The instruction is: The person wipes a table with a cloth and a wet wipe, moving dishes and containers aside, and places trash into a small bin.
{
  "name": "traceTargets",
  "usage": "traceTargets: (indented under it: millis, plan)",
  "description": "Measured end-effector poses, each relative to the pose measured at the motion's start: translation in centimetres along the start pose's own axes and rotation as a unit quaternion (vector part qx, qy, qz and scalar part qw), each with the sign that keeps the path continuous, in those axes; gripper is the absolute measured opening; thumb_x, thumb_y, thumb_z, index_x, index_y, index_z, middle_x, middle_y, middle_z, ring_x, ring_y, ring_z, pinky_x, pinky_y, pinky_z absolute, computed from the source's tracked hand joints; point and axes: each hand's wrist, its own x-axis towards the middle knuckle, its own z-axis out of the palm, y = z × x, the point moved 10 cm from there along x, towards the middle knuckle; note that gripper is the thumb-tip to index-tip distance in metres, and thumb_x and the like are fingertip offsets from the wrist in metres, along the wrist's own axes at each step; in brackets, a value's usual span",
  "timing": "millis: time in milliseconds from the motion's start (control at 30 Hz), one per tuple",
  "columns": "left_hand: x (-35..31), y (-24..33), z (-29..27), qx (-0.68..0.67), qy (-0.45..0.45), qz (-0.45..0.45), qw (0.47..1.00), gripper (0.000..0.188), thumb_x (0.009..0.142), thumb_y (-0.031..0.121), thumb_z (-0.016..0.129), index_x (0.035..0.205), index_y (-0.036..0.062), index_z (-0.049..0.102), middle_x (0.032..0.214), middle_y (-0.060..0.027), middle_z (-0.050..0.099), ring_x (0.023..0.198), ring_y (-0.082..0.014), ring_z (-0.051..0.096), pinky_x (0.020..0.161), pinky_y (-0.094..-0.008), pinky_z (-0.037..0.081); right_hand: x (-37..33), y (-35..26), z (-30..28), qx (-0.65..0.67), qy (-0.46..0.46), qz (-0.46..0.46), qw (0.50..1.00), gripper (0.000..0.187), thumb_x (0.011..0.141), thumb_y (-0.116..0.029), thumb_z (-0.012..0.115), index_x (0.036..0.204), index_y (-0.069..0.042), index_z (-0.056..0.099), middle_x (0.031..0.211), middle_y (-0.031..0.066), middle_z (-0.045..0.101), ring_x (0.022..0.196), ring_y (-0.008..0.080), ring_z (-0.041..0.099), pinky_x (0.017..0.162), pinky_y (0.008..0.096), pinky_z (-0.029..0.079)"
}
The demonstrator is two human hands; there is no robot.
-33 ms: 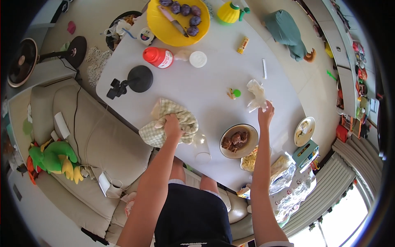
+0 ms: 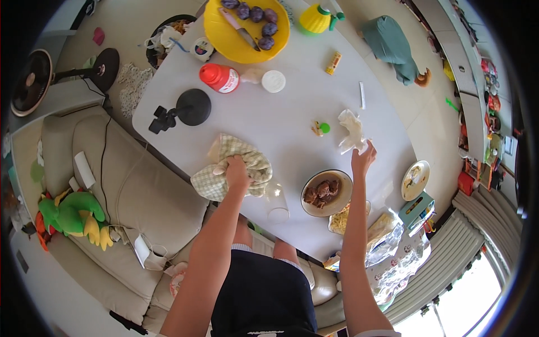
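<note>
My left hand presses down on a crumpled green-checked cloth, gripping it on the white table near the front edge. My right hand reaches further right, its fingertips pinching the lower edge of a crumpled white tissue. Between my arms stands a bowl of brown food. An empty clear glass stands just right of the cloth.
Further back are a yellow plate with plums and a knife, a red bottle on its side, a white lid and a black round stand. A beige sofa lies left; foil bags lie at the right.
</note>
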Motion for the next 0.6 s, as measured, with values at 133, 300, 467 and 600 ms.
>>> traceTargets:
  millis: [133, 300, 467, 600]
  plan:
    - [-0.2, -0.3, 0.2, 0.0, -0.002, 0.01, 1.0, 0.069, 0.048, 0.015, 0.083, 0.099, 0.0038, 0.038, 0.103, -0.0158, 0.042, 0.088, -0.0287, 0.057, 0.072, -0.0329, 0.05, -4.2, -5.6, -2.7, -0.065, 0.093, -0.034, 0.993, 0.048, 0.068, -0.001, 0.05, 0.115, -0.005, 0.042, 0.114, 0.0176, 0.041, 0.107, 0.0331, 0.037, 0.088, 0.0449, 0.032]
    - [-0.1, -1.5, 0.3, -0.038, 0.036, 0.061, 0.997, 0.071, 0.047, 0.018, 0.084, 0.098, 0.0044, 0.036, 0.101, -0.0157, 0.041, 0.085, -0.0284, 0.057, 0.069, -0.033, 0.05, -13.7, -21.0, 1.9, -0.013, -0.09, -0.27, 0.959, 0.045, 0.069, 0.0, 0.05, 0.113, -0.002, 0.042, 0.115, 0.0176, 0.041, 0.103, 0.0329, 0.042, 0.089, 0.0438, 0.034]
    - [-1.4, -2.0, -1.1, -0.248, -0.046, 0.261, 0.932, 0.031, 0.07, 0.004, 0.062, 0.092, 0.0014, 0.039, 0.095, -0.0164, 0.042, 0.09, -0.0288, 0.051, 0.075, -0.0335, 0.045, -21.9, -25.1, 10.9, -0.136, -0.242, -0.289, 0.916, 0.035, 0.073, -0.001, 0.051, 0.107, -0.004, 0.043, 0.108, 0.0169, 0.043, 0.097, 0.0326, 0.046, 0.08, 0.0399, 0.043]
    - [-3.8, -6.6, -4.3, -0.354, 0.007, 0.333, 0.874, 0.024, 0.077, 0.0, 0.053, 0.099, 0.0003, 0.044, 0.098, -0.0125, 0.047, 0.092, -0.0221, 0.052, 0.081, -0.0319, 0.044, -24.3, -24.0, 13.3, -0.202, -0.125, -0.288, 0.928, 0.021, 0.073, -0.004, 0.049, 0.095, -0.003, 0.048, 0.102, 0.0146, 0.044, 0.098, 0.0297, 0.045, 0.078, 0.0389, 0.044]
